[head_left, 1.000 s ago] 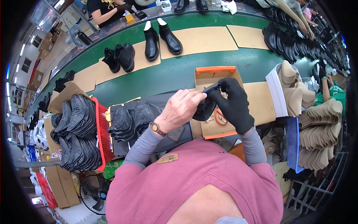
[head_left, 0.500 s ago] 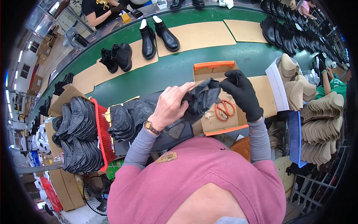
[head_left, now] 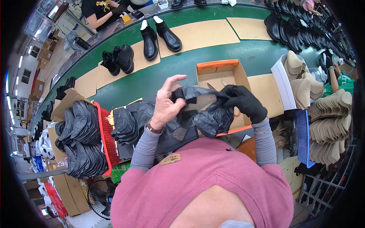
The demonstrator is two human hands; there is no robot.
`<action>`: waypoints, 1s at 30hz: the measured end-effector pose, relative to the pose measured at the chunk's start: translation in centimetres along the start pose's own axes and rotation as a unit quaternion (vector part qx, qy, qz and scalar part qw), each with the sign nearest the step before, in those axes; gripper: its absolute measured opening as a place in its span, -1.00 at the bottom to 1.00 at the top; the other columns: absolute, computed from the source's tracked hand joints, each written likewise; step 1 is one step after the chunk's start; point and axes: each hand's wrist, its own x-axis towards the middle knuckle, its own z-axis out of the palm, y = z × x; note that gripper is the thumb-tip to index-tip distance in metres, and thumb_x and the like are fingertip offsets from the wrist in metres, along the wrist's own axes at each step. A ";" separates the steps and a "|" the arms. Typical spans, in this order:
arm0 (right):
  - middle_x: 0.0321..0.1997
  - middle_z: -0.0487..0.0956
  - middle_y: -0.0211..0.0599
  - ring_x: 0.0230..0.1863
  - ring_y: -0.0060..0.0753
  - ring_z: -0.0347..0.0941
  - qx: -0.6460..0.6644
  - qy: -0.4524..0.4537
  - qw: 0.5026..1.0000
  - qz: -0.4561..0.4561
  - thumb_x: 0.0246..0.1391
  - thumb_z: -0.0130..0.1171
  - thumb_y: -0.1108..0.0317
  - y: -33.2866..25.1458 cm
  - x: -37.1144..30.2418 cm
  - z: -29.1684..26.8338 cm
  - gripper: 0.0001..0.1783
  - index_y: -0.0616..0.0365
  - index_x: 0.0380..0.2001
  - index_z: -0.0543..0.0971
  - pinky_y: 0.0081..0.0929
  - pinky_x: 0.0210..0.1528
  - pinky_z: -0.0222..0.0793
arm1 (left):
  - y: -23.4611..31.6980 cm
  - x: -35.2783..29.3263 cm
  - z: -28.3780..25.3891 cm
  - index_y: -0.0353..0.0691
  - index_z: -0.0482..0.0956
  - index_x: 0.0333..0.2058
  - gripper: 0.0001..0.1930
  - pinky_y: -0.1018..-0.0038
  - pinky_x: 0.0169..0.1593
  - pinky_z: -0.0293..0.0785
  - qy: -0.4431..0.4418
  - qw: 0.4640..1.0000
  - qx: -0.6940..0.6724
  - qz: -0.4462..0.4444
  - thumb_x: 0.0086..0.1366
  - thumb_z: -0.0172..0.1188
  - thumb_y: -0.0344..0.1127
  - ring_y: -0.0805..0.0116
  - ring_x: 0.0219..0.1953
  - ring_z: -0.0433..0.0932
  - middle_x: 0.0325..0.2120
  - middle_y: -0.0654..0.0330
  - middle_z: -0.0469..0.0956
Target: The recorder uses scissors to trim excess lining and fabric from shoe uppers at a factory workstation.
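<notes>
Between my hands, above the worktable, a crinkled black plastic piece [head_left: 213,122] hangs stretched, its mouth spread wide. A beige-grey surface shows through the mouth; I cannot tell whether it is inside or behind. My bare left hand [head_left: 165,103], with a watch at the wrist, grips the left edge between thumb and curled fingers, index finger raised. My right hand [head_left: 245,102], in a black glove, pinches the opposite edge. Behind the plastic stands an open cardboard box [head_left: 217,65] with an orange rim. Only a sliver of the orange-handled scissors [head_left: 237,112] shows there.
Crinkled black pieces [head_left: 86,125] fill a red basket [head_left: 107,138] at left; more [head_left: 123,124] lie beside my left forearm. Beige insoles [head_left: 325,125] stack at right by a blue basket [head_left: 303,138]. Black boots [head_left: 149,41] stand on the green belt [head_left: 159,72]. A co-worker [head_left: 100,15] sits across.
The black plastic was bunched up; now it is pulled open and lower, over the box's near edge. My left hand has shifted slightly left, and the scissors have become mostly covered.
</notes>
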 end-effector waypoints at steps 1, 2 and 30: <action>-0.31 0.57 -0.36 -0.26 -0.57 0.43 -0.004 0.003 1.000 0.025 -0.01 0.23 0.49 0.6 0.2 0.0 -0.76 0.32 -0.22 0.57 -0.56 -0.09 0.36 | 0.0 0.0 0.1 -0.30 0.40 0.06 -0.39 0.60 -0.24 0.42 -0.001 1.000 0.000 0.000 -0.09 0.03 -0.66 0.53 -0.38 0.52 -0.46 0.21 0.55; -0.31 0.57 -0.36 -0.26 -0.57 0.43 -0.004 0.004 1.000 0.025 -0.01 0.23 0.49 1.1 0.3 0.3 -0.76 0.32 -0.22 0.57 -0.56 -0.09 0.36 | -0.2 0.1 0.3 -0.31 0.40 0.05 -0.40 0.65 -0.25 0.39 -0.043 0.999 0.018 -0.003 -0.09 0.02 -0.66 0.60 -0.37 0.48 -0.46 0.26 0.54; -0.19 0.58 -0.37 -0.15 -0.56 0.48 0.191 0.042 0.981 -0.006 -0.10 0.27 0.44 -1.6 -1.0 4.6 -0.53 0.34 -0.05 0.50 -0.59 -0.04 0.39 | -0.1 -0.3 0.6 -0.26 0.62 -0.18 -0.69 0.55 -0.36 0.42 0.111 0.941 0.225 0.229 0.05 0.32 -0.61 0.41 -0.46 0.51 -0.48 0.18 0.56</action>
